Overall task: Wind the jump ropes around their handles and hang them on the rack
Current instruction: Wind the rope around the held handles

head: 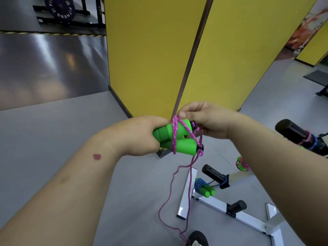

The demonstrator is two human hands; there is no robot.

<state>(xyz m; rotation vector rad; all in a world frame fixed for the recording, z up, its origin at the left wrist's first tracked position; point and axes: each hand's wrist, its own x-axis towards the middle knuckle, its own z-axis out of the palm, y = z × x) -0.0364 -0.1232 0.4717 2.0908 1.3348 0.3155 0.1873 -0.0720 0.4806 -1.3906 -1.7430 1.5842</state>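
Over in the far corner a weight plate (59, 7) reads "FITNESS" round its rim; two green handles (174, 139) lie side by side in the left hand (142, 137), which is wrapped tight about their ends; a pink rope (174, 134) crosses them in a few turns, its slack trailing to the floor; the right hand (205, 119) pinches that rope just above the handles; on the rack (223, 206) below, four black pegs show, and two wound bundles hang there, one blue (202, 187), one pink (242, 164).

Head camera looks steeply down, close above hands.
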